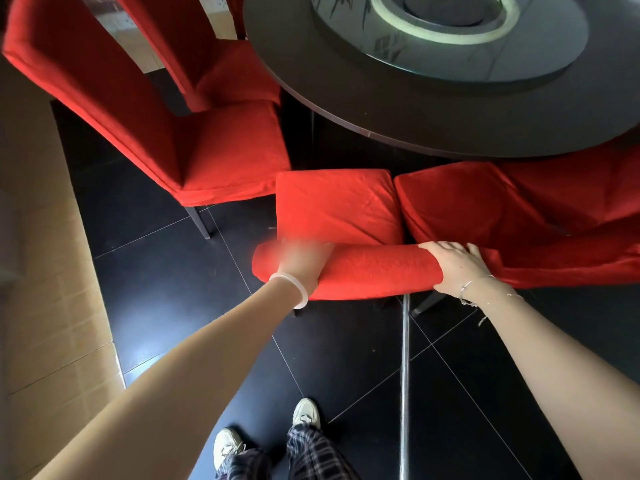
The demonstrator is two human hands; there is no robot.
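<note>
A dining chair in a red fabric cover (339,209) stands right in front of me, its backrest top (367,271) toward me. My left hand (304,261) grips the left part of that backrest top; the hand is blurred. My right hand (457,265) holds the right end of the backrest top, fingers curved over it. The seat points at a dark round table (433,109).
A glass turntable (450,32) lies on the table. Two more red chairs (207,150) stand at the left and one (519,209) at the right, touching mine. A metal pole (404,375) stands by my feet on black floor tiles. Cardboard (45,271) lines the left.
</note>
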